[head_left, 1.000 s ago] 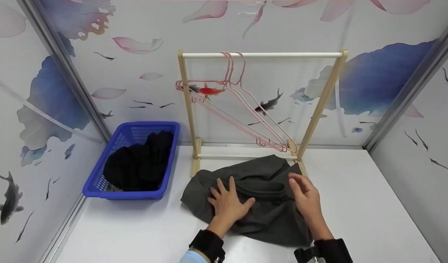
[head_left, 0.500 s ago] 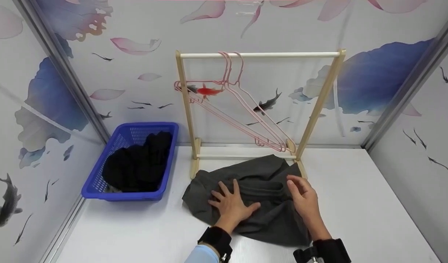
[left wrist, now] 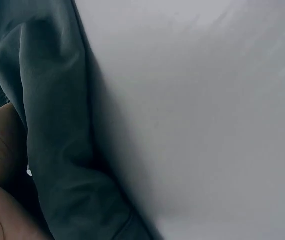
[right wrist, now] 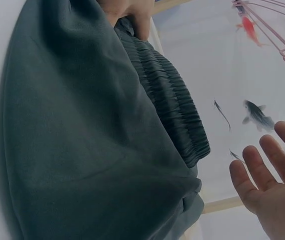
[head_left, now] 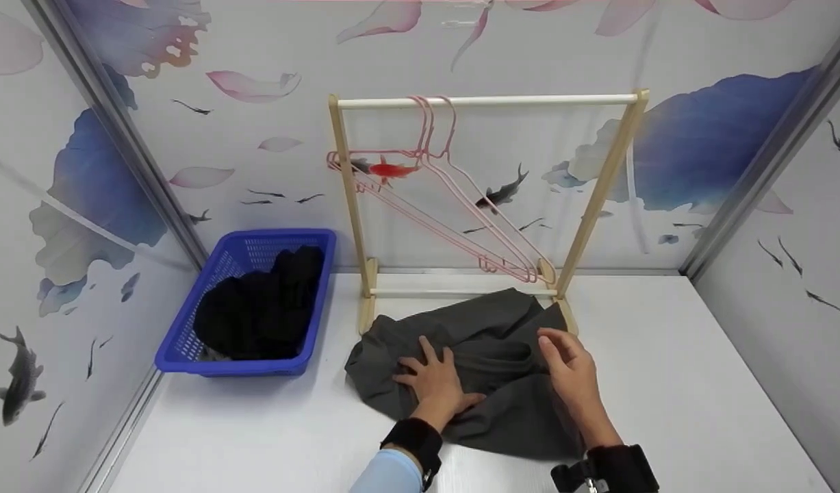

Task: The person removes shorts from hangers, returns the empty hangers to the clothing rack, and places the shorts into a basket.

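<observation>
A pair of dark grey pants (head_left: 508, 421) lies bunched on the white table in front of the rack. Its gathered elastic waistband (right wrist: 170, 97) shows clearly in the right wrist view. My left hand (head_left: 437, 383) rests on the pants with its fingers spread, the thumb stretched toward the right. My right hand (head_left: 571, 370) is at the right edge of the cloth, its fingers gently bent and nothing held in them. In the right wrist view, those fingers stand apart from the waistband. Only part of the left palm appears in the left wrist view, beside a fold of cloth.
Behind the pants stands a wooden rack (head_left: 488, 103) with several pink hangers (head_left: 454, 164) on its white bar. A blue basket (head_left: 161, 356) holding black clothes (head_left: 259, 308) is at the left. Patterned walls enclose the table (head_left: 680, 383) at the back and sides.
My left hand has shifted slightly to the right over the pants, and the cloth's left edge has moved a little with it. The right hand has stayed almost still.
</observation>
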The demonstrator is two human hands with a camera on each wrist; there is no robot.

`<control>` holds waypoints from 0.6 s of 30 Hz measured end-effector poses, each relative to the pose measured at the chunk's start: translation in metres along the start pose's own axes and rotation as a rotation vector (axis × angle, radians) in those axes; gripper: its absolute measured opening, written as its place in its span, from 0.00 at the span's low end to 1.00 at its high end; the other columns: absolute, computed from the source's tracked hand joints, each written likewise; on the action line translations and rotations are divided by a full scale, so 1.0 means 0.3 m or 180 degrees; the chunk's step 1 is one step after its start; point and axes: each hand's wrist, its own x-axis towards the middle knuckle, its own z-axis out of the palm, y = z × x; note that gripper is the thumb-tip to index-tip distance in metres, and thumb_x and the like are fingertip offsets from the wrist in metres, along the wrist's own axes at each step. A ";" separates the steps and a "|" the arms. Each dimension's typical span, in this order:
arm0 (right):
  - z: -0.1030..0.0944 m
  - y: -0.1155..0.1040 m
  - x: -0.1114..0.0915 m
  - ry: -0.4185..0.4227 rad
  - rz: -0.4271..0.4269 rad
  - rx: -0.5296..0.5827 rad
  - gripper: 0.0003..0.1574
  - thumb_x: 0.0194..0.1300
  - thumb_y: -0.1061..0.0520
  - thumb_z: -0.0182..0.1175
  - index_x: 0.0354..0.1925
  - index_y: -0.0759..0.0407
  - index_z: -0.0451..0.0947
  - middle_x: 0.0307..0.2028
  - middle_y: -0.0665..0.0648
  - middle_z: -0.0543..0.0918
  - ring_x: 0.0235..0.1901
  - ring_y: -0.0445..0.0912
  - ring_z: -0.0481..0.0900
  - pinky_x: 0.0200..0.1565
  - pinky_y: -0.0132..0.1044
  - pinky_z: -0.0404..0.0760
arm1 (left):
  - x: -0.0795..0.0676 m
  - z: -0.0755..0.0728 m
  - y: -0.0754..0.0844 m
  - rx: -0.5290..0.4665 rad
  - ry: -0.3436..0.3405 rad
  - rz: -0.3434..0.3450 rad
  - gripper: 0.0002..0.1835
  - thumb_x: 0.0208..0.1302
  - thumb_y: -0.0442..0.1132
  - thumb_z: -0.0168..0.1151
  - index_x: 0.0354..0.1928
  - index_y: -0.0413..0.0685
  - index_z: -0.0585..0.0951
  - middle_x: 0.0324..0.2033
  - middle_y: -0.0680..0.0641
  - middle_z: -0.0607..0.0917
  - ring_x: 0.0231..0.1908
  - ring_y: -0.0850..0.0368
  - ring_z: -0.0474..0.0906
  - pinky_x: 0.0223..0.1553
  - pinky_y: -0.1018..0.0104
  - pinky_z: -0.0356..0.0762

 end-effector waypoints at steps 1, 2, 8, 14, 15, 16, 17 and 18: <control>0.001 0.000 -0.001 0.0003 0.0000 -0.0020 0.16 0.78 0.60 0.57 0.58 0.66 0.81 0.57 0.63 0.83 0.49 0.29 0.77 0.50 0.21 0.73 | 0.002 0.000 -0.001 -0.0015 0.0000 0.0015 0.62 0.36 0.73 0.81 0.75 0.54 0.70 0.79 0.34 0.52 0.69 0.13 0.51 0.58 0.15 0.56; 0.002 0.002 -0.002 0.0004 0.0003 -0.0044 0.16 0.78 0.60 0.57 0.58 0.65 0.82 0.57 0.63 0.83 0.49 0.29 0.77 0.50 0.21 0.73 | 0.001 -0.002 -0.001 -0.0034 0.0004 0.0036 0.61 0.36 0.72 0.82 0.74 0.55 0.71 0.79 0.34 0.55 0.69 0.12 0.51 0.58 0.14 0.56; 0.012 0.019 0.001 0.0002 0.0095 -0.0102 0.16 0.78 0.58 0.58 0.57 0.64 0.83 0.56 0.61 0.84 0.49 0.30 0.77 0.51 0.22 0.73 | 0.003 -0.019 -0.012 -0.0189 0.0048 0.0178 0.53 0.37 0.63 0.86 0.69 0.57 0.76 0.72 0.36 0.66 0.67 0.11 0.53 0.56 0.11 0.55; 0.025 0.024 -0.002 0.0016 0.0116 -0.0100 0.16 0.77 0.58 0.59 0.56 0.65 0.83 0.55 0.61 0.84 0.49 0.31 0.77 0.51 0.21 0.72 | 0.004 -0.039 -0.030 -0.0247 0.0175 0.0271 0.44 0.39 0.56 0.88 0.62 0.54 0.83 0.66 0.39 0.71 0.64 0.13 0.59 0.54 0.13 0.60; 0.026 0.024 -0.003 0.0015 0.0117 -0.0105 0.16 0.77 0.58 0.59 0.56 0.65 0.83 0.55 0.61 0.84 0.49 0.32 0.77 0.50 0.21 0.73 | 0.005 -0.041 -0.033 -0.0239 0.0182 0.0276 0.42 0.40 0.55 0.88 0.61 0.53 0.84 0.66 0.39 0.72 0.64 0.14 0.60 0.54 0.14 0.61; 0.028 0.024 -0.004 0.0015 0.0121 -0.0109 0.16 0.77 0.58 0.59 0.56 0.65 0.83 0.55 0.61 0.84 0.48 0.32 0.77 0.50 0.22 0.73 | 0.007 -0.044 -0.036 -0.0233 0.0186 0.0277 0.40 0.41 0.55 0.87 0.59 0.51 0.85 0.66 0.40 0.72 0.63 0.15 0.61 0.54 0.14 0.61; 0.030 0.025 -0.005 0.0019 0.0126 -0.0121 0.16 0.77 0.58 0.59 0.56 0.65 0.83 0.54 0.61 0.84 0.48 0.32 0.77 0.50 0.22 0.73 | 0.008 -0.047 -0.039 -0.0223 0.0192 0.0276 0.37 0.42 0.54 0.87 0.56 0.49 0.86 0.66 0.40 0.73 0.63 0.16 0.61 0.54 0.14 0.62; 0.032 0.026 -0.006 0.0020 0.0130 -0.0133 0.16 0.77 0.57 0.59 0.56 0.65 0.84 0.54 0.61 0.85 0.47 0.32 0.78 0.49 0.22 0.73 | 0.009 -0.049 -0.042 -0.0208 0.0209 0.0278 0.34 0.43 0.53 0.87 0.53 0.47 0.88 0.64 0.40 0.74 0.62 0.17 0.63 0.54 0.15 0.63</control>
